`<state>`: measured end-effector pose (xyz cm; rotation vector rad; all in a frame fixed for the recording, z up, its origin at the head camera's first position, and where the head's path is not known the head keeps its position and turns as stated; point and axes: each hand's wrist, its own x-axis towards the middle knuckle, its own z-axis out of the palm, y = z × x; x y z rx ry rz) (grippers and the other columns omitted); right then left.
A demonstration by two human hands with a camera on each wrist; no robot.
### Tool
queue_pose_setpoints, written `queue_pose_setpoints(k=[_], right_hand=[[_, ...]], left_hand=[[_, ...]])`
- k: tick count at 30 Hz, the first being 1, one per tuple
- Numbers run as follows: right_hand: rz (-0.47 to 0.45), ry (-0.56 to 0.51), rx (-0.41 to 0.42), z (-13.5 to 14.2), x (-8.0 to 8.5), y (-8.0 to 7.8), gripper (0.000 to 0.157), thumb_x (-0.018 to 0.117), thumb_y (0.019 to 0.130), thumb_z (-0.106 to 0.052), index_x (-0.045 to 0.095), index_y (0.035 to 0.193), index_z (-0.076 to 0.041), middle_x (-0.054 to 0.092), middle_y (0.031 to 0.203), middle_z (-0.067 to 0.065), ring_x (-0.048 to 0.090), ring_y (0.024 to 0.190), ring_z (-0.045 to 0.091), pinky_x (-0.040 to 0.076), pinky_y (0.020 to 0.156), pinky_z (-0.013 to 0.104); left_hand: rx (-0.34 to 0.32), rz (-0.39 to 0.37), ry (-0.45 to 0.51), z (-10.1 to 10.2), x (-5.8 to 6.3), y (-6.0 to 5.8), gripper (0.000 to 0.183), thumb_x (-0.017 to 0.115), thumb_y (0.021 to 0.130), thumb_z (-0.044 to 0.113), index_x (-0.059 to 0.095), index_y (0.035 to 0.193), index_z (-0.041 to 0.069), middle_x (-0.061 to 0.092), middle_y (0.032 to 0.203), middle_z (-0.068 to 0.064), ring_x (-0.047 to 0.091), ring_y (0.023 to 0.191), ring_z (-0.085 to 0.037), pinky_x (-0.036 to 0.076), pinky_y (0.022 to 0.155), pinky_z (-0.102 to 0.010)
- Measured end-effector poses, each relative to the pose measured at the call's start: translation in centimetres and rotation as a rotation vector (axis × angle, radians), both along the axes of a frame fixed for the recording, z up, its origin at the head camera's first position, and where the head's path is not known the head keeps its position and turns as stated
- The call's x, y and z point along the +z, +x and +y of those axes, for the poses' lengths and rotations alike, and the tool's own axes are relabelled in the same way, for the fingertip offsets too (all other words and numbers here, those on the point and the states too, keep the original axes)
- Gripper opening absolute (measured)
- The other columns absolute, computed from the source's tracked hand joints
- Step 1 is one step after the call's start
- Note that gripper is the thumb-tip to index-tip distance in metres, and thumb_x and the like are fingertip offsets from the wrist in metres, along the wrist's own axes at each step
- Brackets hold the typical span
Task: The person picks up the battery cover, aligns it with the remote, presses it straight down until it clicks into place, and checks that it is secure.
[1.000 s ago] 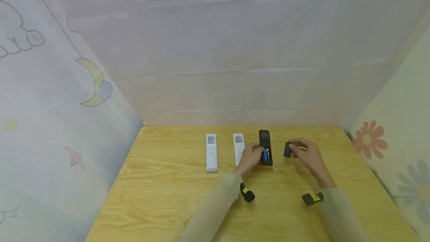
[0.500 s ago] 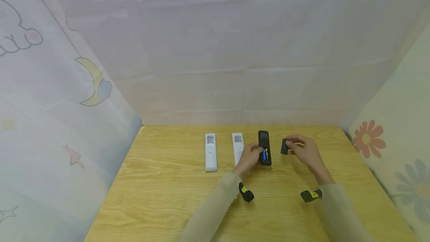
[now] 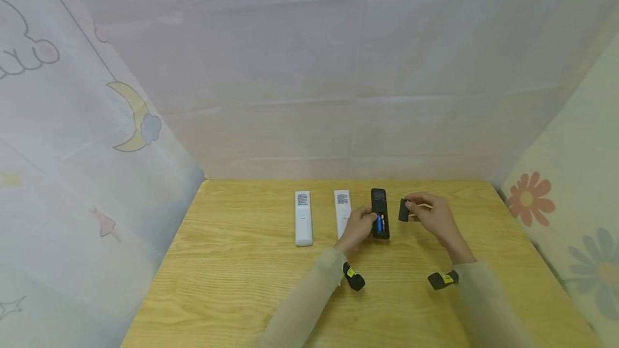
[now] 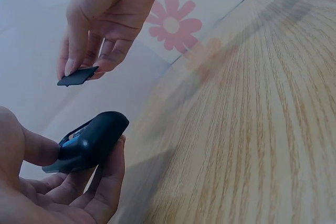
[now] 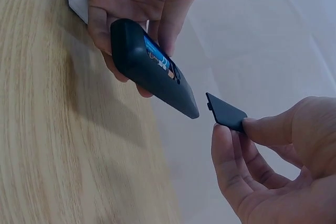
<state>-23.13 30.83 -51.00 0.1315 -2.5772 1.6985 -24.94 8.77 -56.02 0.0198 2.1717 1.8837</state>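
A black remote control (image 3: 379, 200) is gripped by my left hand (image 3: 358, 229), thumb on one side and fingers beneath. Its back faces up with the battery compartment uncovered. Inside lie a blue battery (image 5: 156, 51) and another, partly orange one (image 5: 170, 73). Just to the right, my right hand (image 3: 435, 219) pinches a small black battery cover (image 3: 403, 210) between thumb and fingers. In the right wrist view a little tab juts from the cover's edge. The cover and the remote are apart, both raised above the table.
Two white remote controls lie face down on the wooden table (image 3: 232, 262): one at the left (image 3: 303, 219), the other white remote (image 3: 342, 208) beside my left hand and partly hidden by it. Pale fabric walls (image 3: 290, 95) enclose the back and sides.
My right hand has moved left with the battery cover, bringing it closer to the black remote. The left hand keeps its hold on the remote, nearly still.
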Motion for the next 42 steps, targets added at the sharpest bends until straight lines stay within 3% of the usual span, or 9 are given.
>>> queue_pose_setpoints(k=[6, 15, 24, 33, 38, 42], right_hand=[[-0.007, 0.004, -0.004, -0.5, 0.2, 0.1, 0.039, 0.062, 0.110, -0.018, 0.062, 0.141, 0.006, 0.061, 0.132, 0.031, 0.076, 0.099, 0.017, 0.066, 0.084, 0.036], [-0.022, 0.001, -0.001, -0.9, 0.5, 0.1, 0.040, 0.062, 0.110, -0.019, 0.062, 0.141, 0.006, 0.060, 0.131, 0.030, 0.073, 0.096, 0.007, 0.066, 0.085, 0.036], [-0.015, 0.015, 0.005, -1.5, 0.6, 0.1, 0.037, 0.062, 0.110, -0.018, 0.064, 0.139, 0.004, 0.061, 0.130, 0.029, 0.074, 0.097, 0.011, 0.066, 0.083, 0.033], [-0.006, 0.028, 0.004, -2.0, 0.9, 0.2, 0.036, 0.062, 0.110, -0.018, 0.065, 0.139, 0.004, 0.062, 0.129, 0.029, 0.076, 0.104, 0.027, 0.066, 0.083, 0.034], [-0.002, 0.018, 0.004, -2.3, 0.8, 0.0, 0.034, 0.063, 0.109, -0.015, 0.066, 0.137, 0.004, 0.063, 0.128, 0.028, 0.076, 0.101, 0.022, 0.066, 0.086, 0.043], [0.014, 0.013, 0.015, -2.6, 0.6, -0.2, 0.032, 0.063, 0.109, -0.014, 0.067, 0.135, 0.005, 0.064, 0.126, 0.028, 0.077, 0.099, 0.018, 0.066, 0.085, 0.043]], left_hand=[[-0.007, 0.003, -0.004, 0.1, -0.1, -0.1, 0.041, 0.056, 0.111, 0.029, 0.063, 0.144, 0.005, 0.068, 0.137, -0.010, 0.064, 0.128, -0.028, 0.055, 0.107, -0.051], [0.008, 0.010, 0.023, 0.1, -0.3, -0.3, 0.035, 0.057, 0.110, 0.025, 0.068, 0.136, 0.004, 0.072, 0.124, -0.009, 0.069, 0.114, -0.022, 0.058, 0.102, -0.049], [0.019, -0.002, 0.025, 0.0, 0.0, -0.2, 0.040, 0.057, 0.111, 0.027, 0.064, 0.142, 0.003, 0.070, 0.133, -0.010, 0.066, 0.124, -0.024, 0.054, 0.109, -0.050], [0.031, -0.015, 0.027, 0.0, 0.3, -0.1, 0.037, 0.057, 0.110, 0.027, 0.067, 0.137, 0.003, 0.072, 0.122, -0.007, 0.068, 0.110, -0.020, 0.058, 0.099, -0.047], [0.034, -0.017, 0.033, 0.1, 0.4, -0.2, 0.035, 0.058, 0.110, 0.027, 0.068, 0.135, 0.004, 0.074, 0.115, -0.005, 0.069, 0.104, -0.018, 0.060, 0.093, -0.045], [0.035, -0.022, 0.037, 0.2, 0.4, -0.2, 0.036, 0.058, 0.110, 0.027, 0.068, 0.136, 0.004, 0.074, 0.116, -0.005, 0.070, 0.103, -0.018, 0.061, 0.090, -0.044]])
